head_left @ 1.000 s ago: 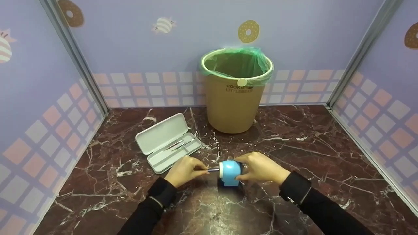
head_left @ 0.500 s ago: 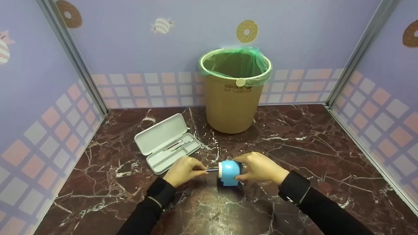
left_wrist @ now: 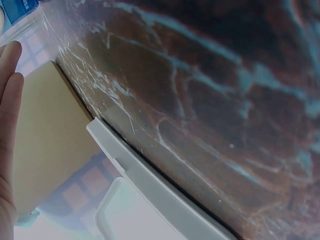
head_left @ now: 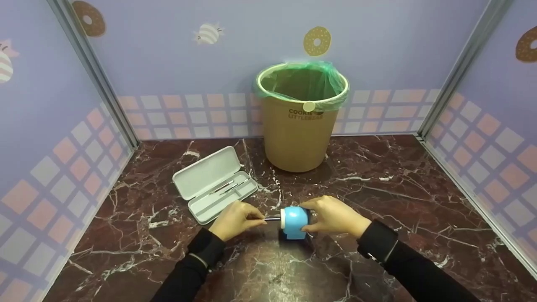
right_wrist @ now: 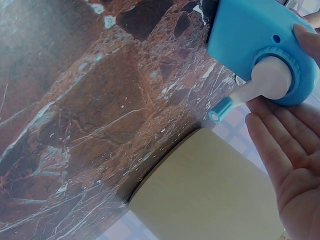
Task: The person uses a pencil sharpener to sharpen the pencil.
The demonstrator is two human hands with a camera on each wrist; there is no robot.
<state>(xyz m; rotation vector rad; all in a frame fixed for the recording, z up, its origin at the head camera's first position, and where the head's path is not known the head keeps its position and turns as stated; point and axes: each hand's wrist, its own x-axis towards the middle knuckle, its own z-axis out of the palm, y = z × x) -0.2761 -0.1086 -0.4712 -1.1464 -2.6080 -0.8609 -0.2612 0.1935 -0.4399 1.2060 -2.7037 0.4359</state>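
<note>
A blue crank pencil sharpener (head_left: 296, 222) with a cream front ring stands on the table, between the hands. Gripping its body from the right, my right hand (head_left: 335, 216) has a thumb and fingers on opposite sides. In the right wrist view, the white crank (right_wrist: 255, 86) with a blue knob sticks out at its back, close to the fingers. From the left, my left hand (head_left: 235, 219) pinches a dark pencil (head_left: 273, 219) whose far end is inside the sharpener's front. Only the left fingers (left_wrist: 9, 95) and a corner of the sharpener (left_wrist: 19, 6) show in the left wrist view.
Just beyond the left hand lies an open white pencil case (head_left: 207, 180) with a few thin pencils (head_left: 228, 187) in its tray. Against the back wall stands a tan trash bin (head_left: 300, 138) with a green liner. Patterned panels enclose the marbled table (head_left: 377, 188) on three sides.
</note>
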